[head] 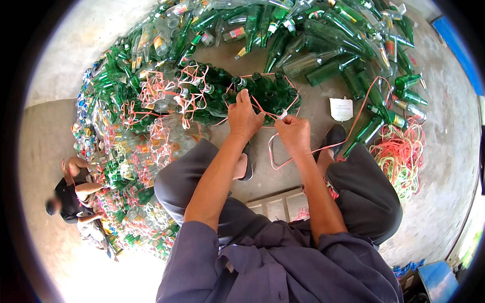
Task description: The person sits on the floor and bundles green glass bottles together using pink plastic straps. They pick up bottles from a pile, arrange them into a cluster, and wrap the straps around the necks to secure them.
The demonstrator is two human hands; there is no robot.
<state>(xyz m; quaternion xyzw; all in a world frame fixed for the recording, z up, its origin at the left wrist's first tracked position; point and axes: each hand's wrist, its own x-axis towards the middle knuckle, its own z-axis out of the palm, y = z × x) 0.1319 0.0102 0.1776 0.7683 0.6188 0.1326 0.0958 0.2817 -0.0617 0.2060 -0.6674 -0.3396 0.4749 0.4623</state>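
A cluster of upright green glass bottles stands on the floor in front of me, with pink plastic twine looped around the bottles and across their necks. My left hand lies over the near left side of the cluster, fingers extended against a bottle neck; whether it also grips twine is unclear. My right hand pinches the twine beside a bottle neck at the cluster's near edge. From there the twine makes a loose loop and runs off to the right. Directly left stand more green bottles with pink twine laced around their tops.
Loose green and clear bottles lie heaped beyond the cluster. Tied bottle bundles fill the left side, where another person sits. A pile of pink and pale green twine lies at right. White paper is on the floor near my shoe.
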